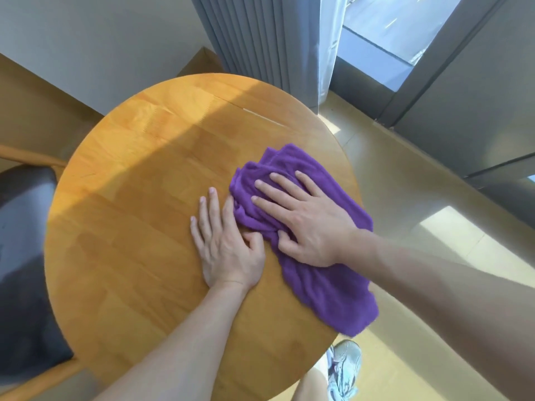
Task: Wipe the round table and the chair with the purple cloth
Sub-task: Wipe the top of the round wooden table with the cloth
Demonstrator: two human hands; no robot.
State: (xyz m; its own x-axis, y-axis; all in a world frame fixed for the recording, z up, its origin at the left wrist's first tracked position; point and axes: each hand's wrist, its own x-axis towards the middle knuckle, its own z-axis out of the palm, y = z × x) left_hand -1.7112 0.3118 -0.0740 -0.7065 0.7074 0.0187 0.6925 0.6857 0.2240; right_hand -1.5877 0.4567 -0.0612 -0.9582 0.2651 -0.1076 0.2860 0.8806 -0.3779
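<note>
The round wooden table (139,204) fills the middle of the view. A crumpled purple cloth (327,290) lies on its right side, one end hanging over the near right edge. My right hand (307,224) presses flat on top of the cloth with its fingers spread. My left hand (225,244) lies flat on the bare wood just left of the cloth, its index finger and thumb touching the cloth's edge. The chair (26,256), with a dark seat cushion and a wooden frame, stands at the left, partly under the table.
Grey curtains (260,39) and a window frame (419,91) stand behind the table at the upper right. A white wall is at the upper left. My shoe (344,369) is on the tan floor below the table's near edge.
</note>
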